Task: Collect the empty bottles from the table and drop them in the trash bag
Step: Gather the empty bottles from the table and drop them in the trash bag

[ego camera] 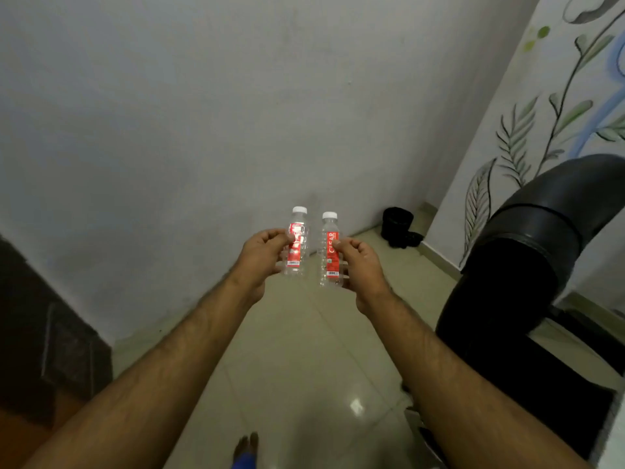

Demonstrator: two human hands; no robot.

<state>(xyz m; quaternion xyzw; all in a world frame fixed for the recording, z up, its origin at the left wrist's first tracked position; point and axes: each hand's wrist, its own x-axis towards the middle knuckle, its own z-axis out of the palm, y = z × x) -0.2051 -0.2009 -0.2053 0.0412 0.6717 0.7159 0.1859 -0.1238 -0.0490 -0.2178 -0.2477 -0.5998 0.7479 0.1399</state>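
1. Two bare arms reach forward over the tiled floor, away from any tabletop, probably carrying toward a bag; no trash bag is clearly visible.
2. A black chair stands at the right; a small dark object sits in the corner, too dim to identify.
3. The left hand has its grip clenched around one clear water bottle, upright, cap on.
4. The right hand grasps a second bottle likewise, just beside the first, kept apart so each can drop separately.

Two clear plastic bottles carry glossy red labels and white caps; the floor is glossy pale tile; the wall matt.
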